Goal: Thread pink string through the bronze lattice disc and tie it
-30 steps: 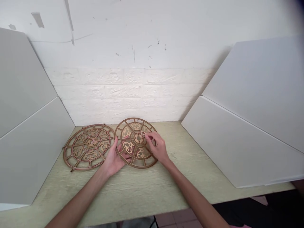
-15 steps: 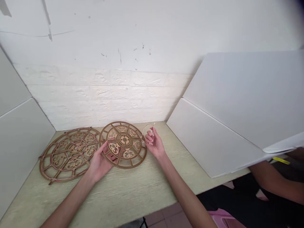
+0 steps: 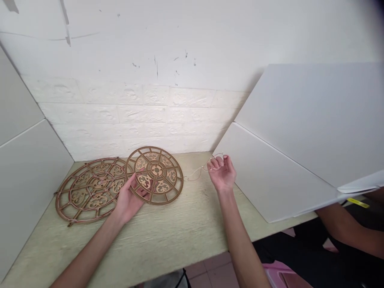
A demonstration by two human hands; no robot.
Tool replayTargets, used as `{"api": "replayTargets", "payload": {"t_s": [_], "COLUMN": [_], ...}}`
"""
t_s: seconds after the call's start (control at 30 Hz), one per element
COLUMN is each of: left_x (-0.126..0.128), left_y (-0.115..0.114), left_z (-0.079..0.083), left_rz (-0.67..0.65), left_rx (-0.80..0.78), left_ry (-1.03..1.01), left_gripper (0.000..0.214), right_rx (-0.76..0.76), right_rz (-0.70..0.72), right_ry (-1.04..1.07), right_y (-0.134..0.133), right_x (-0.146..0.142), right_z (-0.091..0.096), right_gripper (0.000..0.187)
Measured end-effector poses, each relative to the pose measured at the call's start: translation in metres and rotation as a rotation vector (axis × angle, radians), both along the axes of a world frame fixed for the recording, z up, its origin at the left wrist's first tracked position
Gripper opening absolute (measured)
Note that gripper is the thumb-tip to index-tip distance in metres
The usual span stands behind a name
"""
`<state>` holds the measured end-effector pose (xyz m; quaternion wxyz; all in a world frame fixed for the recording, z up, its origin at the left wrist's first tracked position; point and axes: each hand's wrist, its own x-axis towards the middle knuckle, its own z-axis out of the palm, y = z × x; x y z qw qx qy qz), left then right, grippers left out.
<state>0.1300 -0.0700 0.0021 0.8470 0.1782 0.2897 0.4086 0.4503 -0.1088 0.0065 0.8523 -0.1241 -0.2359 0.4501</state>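
My left hand (image 3: 129, 198) grips the near-left edge of a round brown openwork disc (image 3: 156, 174) and tilts it up off the table. A larger, similar openwork disc (image 3: 90, 188) lies flat to its left, partly under it. My right hand (image 3: 221, 173) is raised to the right of the small disc, fingers curled around a thin pale wire (image 3: 200, 171) that trails back toward that disc.
The pale wooden table (image 3: 168, 232) is boxed in by white boards: one at the left (image 3: 27, 168), two leaning at the right (image 3: 285, 172). A white brick wall stands behind. Another person's arm (image 3: 348, 228) shows at the lower right.
My right hand has left the small disc's centre and moved right, drawing the thin wire out with it. My left hand keeps its hold on the disc.
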Motion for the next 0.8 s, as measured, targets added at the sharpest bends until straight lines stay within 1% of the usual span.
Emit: {"api": "replayTargets", "payload": {"t_s": [0.13,0.27,0.4,0.53,0.6,0.7,0.8], "left_x": [-0.001,-0.002,-0.002,-0.001,0.000,0.000,0.000], "left_y": [0.002,0.002,0.001,-0.001,-0.002,-0.002,0.000], "left_z": [-0.001,0.000,0.001,0.003,0.003,0.003,0.003], "left_rz": [0.014,0.050,0.089,0.096,0.100,0.103,0.095], "left_rx": [-0.005,0.006,-0.002,0.006,0.008,-0.001,0.003], "left_ry": [0.004,0.012,0.003,0.015,0.018,0.011,0.004], "left_gripper": [0.046,0.046,0.046,0.045,0.045,0.044,0.043], "right_rx": [-0.024,-0.008,-0.017,0.065,0.068,0.041,0.049], "right_rz": [-0.004,0.022,-0.054,-0.145,-0.190,-0.222,-0.165], "right_ry": [-0.057,-0.009,0.111,0.183,0.182,0.150,0.089], "right_y": [-0.001,0.000,0.001,-0.004,-0.007,-0.010,-0.009], "right_x": [-0.008,-0.011,0.005,0.032,0.042,0.045,0.036], "right_z": [0.000,0.000,-0.007,-0.014,-0.016,-0.016,-0.012], "right_gripper": [0.016,0.012,0.010,0.008,0.008,0.010,0.011]}}
